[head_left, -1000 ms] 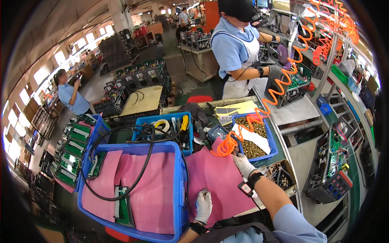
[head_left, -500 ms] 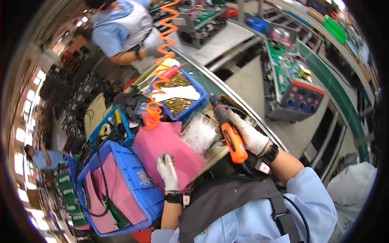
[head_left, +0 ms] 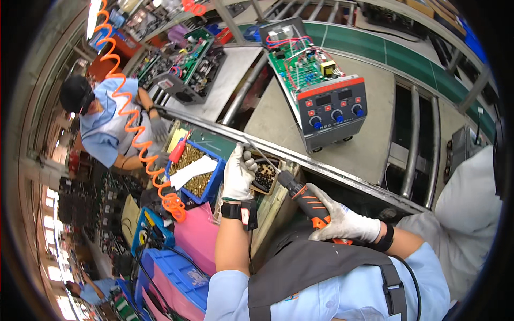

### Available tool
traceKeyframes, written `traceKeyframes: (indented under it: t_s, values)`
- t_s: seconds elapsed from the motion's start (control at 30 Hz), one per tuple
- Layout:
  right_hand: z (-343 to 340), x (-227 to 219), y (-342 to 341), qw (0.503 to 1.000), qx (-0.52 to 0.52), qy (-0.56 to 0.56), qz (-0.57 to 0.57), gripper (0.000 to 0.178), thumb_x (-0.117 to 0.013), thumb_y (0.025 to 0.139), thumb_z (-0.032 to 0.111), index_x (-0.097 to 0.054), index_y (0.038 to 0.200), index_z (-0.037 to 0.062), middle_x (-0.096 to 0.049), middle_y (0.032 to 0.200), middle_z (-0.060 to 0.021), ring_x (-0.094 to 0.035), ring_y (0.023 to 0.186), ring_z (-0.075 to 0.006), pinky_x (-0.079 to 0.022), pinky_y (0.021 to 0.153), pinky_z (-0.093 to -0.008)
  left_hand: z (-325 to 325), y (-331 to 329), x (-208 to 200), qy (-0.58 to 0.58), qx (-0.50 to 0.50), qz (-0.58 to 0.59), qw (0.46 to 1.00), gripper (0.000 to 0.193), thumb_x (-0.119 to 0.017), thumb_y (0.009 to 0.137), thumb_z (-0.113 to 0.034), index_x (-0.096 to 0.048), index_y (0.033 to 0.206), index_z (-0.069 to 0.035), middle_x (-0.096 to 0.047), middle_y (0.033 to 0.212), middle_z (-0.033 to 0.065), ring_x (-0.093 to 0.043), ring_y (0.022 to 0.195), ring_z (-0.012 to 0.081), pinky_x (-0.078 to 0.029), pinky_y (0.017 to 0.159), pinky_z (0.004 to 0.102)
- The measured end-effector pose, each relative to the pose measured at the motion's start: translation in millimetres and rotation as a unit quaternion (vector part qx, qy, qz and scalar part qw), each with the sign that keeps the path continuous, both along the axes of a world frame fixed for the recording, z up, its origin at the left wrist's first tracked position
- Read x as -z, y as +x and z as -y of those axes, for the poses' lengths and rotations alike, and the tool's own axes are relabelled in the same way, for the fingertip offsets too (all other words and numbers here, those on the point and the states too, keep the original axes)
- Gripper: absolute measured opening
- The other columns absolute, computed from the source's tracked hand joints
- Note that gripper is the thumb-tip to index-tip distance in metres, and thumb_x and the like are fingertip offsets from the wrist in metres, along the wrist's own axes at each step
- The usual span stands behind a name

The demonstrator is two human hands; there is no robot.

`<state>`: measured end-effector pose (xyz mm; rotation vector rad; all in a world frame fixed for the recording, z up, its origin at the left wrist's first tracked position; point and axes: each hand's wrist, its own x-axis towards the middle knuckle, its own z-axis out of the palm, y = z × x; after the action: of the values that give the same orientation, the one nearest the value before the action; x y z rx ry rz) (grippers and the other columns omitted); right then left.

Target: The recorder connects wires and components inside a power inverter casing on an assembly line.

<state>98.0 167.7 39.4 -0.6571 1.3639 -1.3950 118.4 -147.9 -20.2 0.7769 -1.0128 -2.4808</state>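
The right hand is closed around the orange screwdriver. The left hand, fingers pressed together, dips into the small screw tray just beside the driver tip. A loose pinch could drop screws.

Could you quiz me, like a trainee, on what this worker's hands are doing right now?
1. True or false: the right hand grips an orange and black power screwdriver.
2. Where does the left hand reach? A) into the small tray of dark screws B) onto the grey machine with blue knobs C) into the blue bin of brass screws
3. Fill in: both hands wear white ____.

Key: 1 true; 2 A; 3 gloves.
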Motion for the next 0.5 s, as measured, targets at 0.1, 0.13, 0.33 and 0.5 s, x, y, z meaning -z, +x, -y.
traceKeyframes:
  t_s: [0.1,0.13,0.33,0.5]
  values:
    - [-11,7,9,0.991,-0.002,0.021,-0.134,0.110,-0.078,0.071,0.019,-0.006,0.151,0.0014,-0.055,0.113,-0.0122,-0.056,0.084,-0.0140,-0.047,0.077,-0.0264,5,-11,-11,0.038,0.041,-0.034,0.998,0.022,-0.058,0.096,-0.032,-0.059,0.094,-0.009,-0.034,0.057,-0.0077,-0.029,0.048,0.0059,-0.026,0.047,0.0226]
    - [-10,8,12,0.981,0.003,0.029,-0.192,0.110,-0.079,0.071,0.020,-0.006,0.151,0.0007,-0.054,0.117,-0.0139,-0.056,0.087,-0.0154,-0.047,0.080,-0.0267,10,-13,-17,0.067,0.083,-0.069,0.992,0.021,-0.058,0.096,-0.030,-0.059,0.096,-0.009,-0.030,0.056,-0.0079,-0.026,0.048,0.0064,-0.025,0.047,0.0236]
    - [-16,4,41,0.970,0.078,0.053,-0.225,0.112,-0.082,0.068,0.016,-0.007,0.151,-0.0009,-0.049,0.132,-0.0140,-0.056,0.092,-0.0144,-0.048,0.085,-0.0285,11,-23,-18,0.046,0.198,-0.021,0.979,0.021,-0.060,0.094,-0.027,-0.061,0.094,-0.005,-0.039,0.057,-0.0061,-0.033,0.046,0.0059,-0.027,0.046,0.0222]
    - [-15,-4,57,0.970,0.082,0.123,-0.193,0.109,-0.079,0.070,0.019,-0.008,0.150,-0.0031,-0.042,0.139,-0.0221,-0.054,0.109,-0.0222,-0.044,0.093,-0.0287,14,-26,-13,-0.020,0.304,-0.023,0.952,0.019,-0.064,0.092,-0.021,-0.060,0.096,-0.003,-0.052,0.065,-0.0018,-0.043,0.051,0.0079,-0.033,0.048,0.0231]
